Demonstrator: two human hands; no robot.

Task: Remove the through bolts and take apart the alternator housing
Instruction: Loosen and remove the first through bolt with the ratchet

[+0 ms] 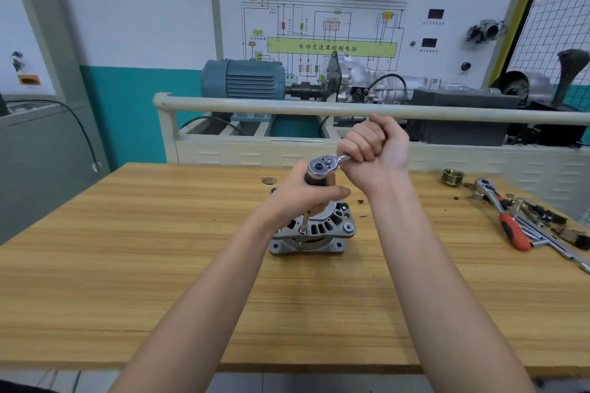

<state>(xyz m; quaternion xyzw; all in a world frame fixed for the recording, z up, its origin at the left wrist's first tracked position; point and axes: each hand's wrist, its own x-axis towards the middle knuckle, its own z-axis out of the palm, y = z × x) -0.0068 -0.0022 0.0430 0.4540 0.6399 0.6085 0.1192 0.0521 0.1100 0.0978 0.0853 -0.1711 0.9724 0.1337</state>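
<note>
Alternator [314, 233] sits upright on the wooden workbench [159, 249], about mid-table and toward the far edge, finned housing with mounting ears facing near. Right hand [372, 153] is clenched in a fist around the handle of a ratchet wrench [322, 164], handle running up-right from the round chrome head; most of the handle is hidden inside the fist. Left hand [306, 195] is wrapped around the dark cylindrical part directly under the ratchet head, thumb pointing right across it. Below the left hand a thin extension bar with socket [304, 226] drops straight down onto the near-left rim of the housing; the bolt itself is too small to make out. Far right of the table: a brass-coloured grooved pulley [452, 176], then a second ratchet [483, 187], a red-handled tool [512, 231] and a scatter of small parts, all well apart from the alternator. Behind the bench a cream rail [287, 107], a blue electric motor [242, 78] coupled to a gearbox, and a wiring-diagram board [332, 29] on the far wall.
</note>
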